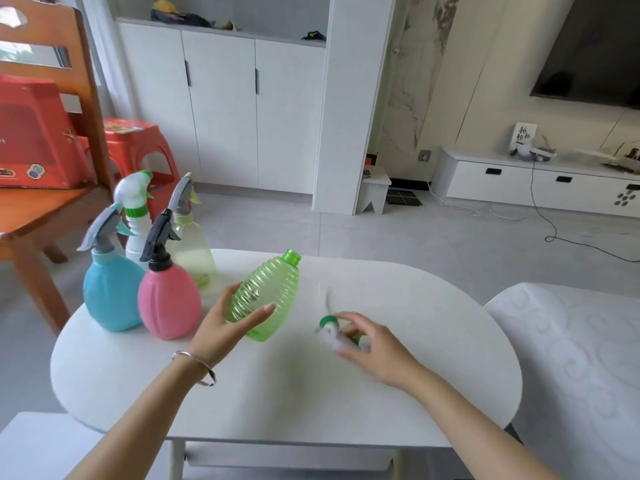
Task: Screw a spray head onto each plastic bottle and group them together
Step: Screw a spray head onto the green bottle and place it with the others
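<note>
The left hand is gripping the green bottle, neck pointing away; the right hand is closing around the blurred spray head. Next, likely threading it onto the neck.

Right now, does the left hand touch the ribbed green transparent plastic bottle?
Touching. In the head view the left hand wraps the lower body of the ribbed green transparent plastic bottle, with the thumb lying across its front and no gap visible.

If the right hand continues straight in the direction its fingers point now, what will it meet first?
The right hand, blurred and holding the spray head, points up-left toward the green bottle in the left hand. The bottle's lower body is probably met first, though depth is unclear.
</note>
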Available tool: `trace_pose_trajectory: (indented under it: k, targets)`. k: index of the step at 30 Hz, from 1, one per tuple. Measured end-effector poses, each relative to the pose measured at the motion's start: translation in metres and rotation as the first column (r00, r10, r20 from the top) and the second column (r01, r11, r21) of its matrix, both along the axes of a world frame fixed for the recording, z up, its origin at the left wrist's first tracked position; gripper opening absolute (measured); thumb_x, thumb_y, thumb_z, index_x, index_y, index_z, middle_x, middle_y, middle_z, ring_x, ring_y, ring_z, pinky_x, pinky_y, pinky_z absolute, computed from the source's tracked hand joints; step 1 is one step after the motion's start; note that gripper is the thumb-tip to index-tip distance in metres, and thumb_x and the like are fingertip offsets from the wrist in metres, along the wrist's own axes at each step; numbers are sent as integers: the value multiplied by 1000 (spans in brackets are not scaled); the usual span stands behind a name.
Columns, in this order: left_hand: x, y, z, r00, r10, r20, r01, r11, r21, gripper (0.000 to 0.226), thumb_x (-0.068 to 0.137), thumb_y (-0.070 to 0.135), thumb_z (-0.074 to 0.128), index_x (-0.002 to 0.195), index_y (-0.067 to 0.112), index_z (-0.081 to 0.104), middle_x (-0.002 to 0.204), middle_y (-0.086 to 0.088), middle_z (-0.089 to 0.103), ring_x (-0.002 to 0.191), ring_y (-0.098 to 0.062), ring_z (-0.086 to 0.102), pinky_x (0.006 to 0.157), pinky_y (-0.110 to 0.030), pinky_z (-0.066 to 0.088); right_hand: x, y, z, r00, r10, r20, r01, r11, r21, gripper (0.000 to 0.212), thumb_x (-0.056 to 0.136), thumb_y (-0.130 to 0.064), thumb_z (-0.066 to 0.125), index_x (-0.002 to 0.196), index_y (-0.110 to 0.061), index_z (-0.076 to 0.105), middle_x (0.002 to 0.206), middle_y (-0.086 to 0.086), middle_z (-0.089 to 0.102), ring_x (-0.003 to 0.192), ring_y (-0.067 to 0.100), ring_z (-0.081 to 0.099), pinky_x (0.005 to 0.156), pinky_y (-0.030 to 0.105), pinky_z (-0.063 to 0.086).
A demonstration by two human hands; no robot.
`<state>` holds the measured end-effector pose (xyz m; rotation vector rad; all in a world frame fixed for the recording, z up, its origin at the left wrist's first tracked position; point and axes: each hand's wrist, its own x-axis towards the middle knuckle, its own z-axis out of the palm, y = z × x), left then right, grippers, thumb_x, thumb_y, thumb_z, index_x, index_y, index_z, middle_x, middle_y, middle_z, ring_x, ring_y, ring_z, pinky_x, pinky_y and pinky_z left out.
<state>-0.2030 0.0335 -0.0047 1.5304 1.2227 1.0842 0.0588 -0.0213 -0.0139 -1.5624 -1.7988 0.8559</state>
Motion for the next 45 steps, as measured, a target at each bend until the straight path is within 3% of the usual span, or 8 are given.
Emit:
trace_pose_trajectory:
  k: [3,6,8,16,21,29,38,45]
  targets:
    - [-4,2,0,1000,18,-6,-18,1000,-17,69,62,51,76,121,27,48,106,19,61,81,25,56,59,4,41,8,6,16,856,-190,-480,212,977,-9,25,90,-18,59,115,-17,61,90,0,69,80,8,62,73,13,46]
    - [-7,3,1,998,45,-36,-46,999,-28,72,61,55,77,120,28,46,102,22,58,77,28,54,57,4,40,24,10,30,574,-310,-758,322,936,-139,23,95,-24,49,102,-14,68,88,4,69,83,14,66,76,22,52]
    - [-8,3,0,997,56,-61,-57,998,-29,72,59,51,74,120,27,45,100,23,55,75,29,53,55,5,39,32,10,32,415,-373,-830,367,903,-223,19,94,-21,51,96,-10,66,87,7,64,80,17,64,74,25,53]
    - [-11,1,-1,992,29,-121,-35,998,-44,84,59,54,78,128,20,44,101,25,52,89,13,51,66,-8,40,42,8,29,215,-415,-884,395,865,-310,25,94,-22,52,78,-5,59,86,8,58,75,19,59,61,21,57]
    - [-12,1,-4,990,-20,-138,11,998,-63,86,55,52,75,130,23,45,114,9,58,99,-3,57,75,-14,42,39,9,31,207,-408,-889,360,877,-319,23,94,-22,53,83,-4,62,85,8,58,76,20,59,60,21,57]
    - [-13,-2,-3,991,-56,-123,47,996,-76,79,61,46,80,129,24,46,108,20,57,94,10,54,67,-6,43,40,10,32,218,-408,-887,312,890,-333,20,92,-21,56,87,-5,66,73,5,61,64,17,63,62,23,58]
    - [-6,-11,0,946,-251,-203,232,966,-113,86,49,54,81,127,39,49,130,7,51,119,-12,50,99,-29,43,28,5,30,460,-367,-808,261,926,-272,15,73,-25,73,80,-12,73,67,-2,67,64,10,66,67,21,56]
    - [15,-19,2,928,-250,278,334,886,-321,91,42,63,83,121,26,56,122,-8,66,103,-23,68,79,-33,57,3,5,33,394,-270,-879,104,963,-249,34,67,-27,74,99,-14,71,90,1,72,86,12,67,79,26,55]
